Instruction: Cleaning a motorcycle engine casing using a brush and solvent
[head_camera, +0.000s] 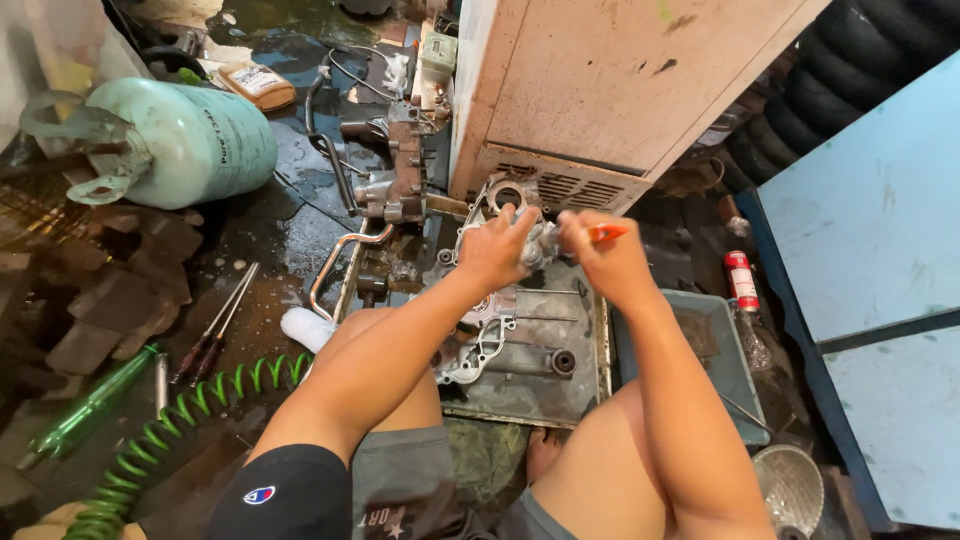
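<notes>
My left hand (495, 250) grips the upper part of a grey metal engine cover (478, 345) that stands tilted in a shallow metal tray (580, 395). My right hand (600, 252) is closed around an orange-handled tool (608, 232), its working end against the cover between both hands and hidden by my fingers. Both forearms reach forward over my bare knees.
A pale green gas cylinder (175, 140) lies at the far left. A green coiled hose (170, 425), a green bottle (85, 410) and screwdrivers (215, 330) lie on the wet floor. Ahead stands a beige metal cabinet (610, 80). A grey tub (720, 360), red can (741, 280), and blue panel (880, 250) are to the right.
</notes>
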